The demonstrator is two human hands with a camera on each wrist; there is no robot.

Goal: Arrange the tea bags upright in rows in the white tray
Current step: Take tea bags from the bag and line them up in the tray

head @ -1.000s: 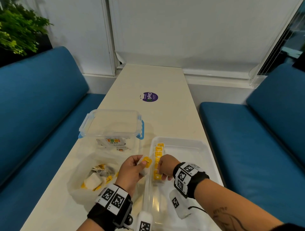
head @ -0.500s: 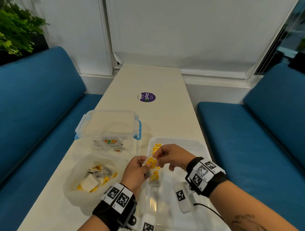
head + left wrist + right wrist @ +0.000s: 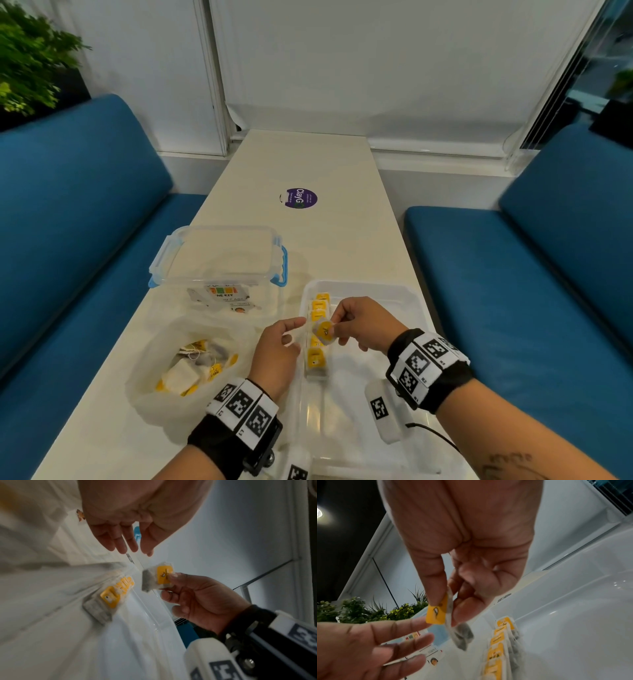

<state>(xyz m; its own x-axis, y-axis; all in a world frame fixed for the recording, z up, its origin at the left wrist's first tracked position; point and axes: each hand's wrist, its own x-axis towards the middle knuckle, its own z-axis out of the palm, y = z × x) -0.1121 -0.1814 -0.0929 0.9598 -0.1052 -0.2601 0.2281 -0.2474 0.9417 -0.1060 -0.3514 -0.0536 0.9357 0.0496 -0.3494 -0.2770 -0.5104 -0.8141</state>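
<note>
Over the white tray (image 3: pixel 416 310) in the head view, the right hand (image 3: pixel 363 323) pinches a tea bag (image 3: pixel 323 331) between thumb and fingertips, yellow tag facing up, held in the air just above the row of tea bags (image 3: pixel 317 337) standing along the tray's left wall. Left hand (image 3: pixel 279 353) sits right next to it over the tray's left edge, fingers loosely extended, holding nothing. To the left on the table (image 3: pixel 308 164) there's a clear plastic bag (image 3: pixel 178 370) with more loose tea bags in it, and behind that a lidded clear container (image 3: pixel 219 255) with blue clips. Purple round sticker (image 3: pixel 298 198) further up the table, blue bench seats (image 3: pixel 513 291) on both sides.

Left wrist view: left hand (image 3: pixel 123 534) up top, fingers straight and close together, not touching anything. Right hand (image 3: pixel 197 599) below has the tea bag (image 3: pixel 157 577) pinched with the thumb on the yellow tag. Row of upright bags (image 3: pixel 113 596) stands against the tray wall, pretty blurry.

Right wrist view: thumb and fingers of the right hand (image 3: pixel 462 561) clamp the tea bag (image 3: pixel 447 615) at its tag end, pouch hanging down. Left hand (image 3: pixel 368 649) lower left, fingers spread a bit, index tip near the yellow tag; can't tell if it touches. Standing row (image 3: pixel 500 649) sits lower right in the tray.
</note>
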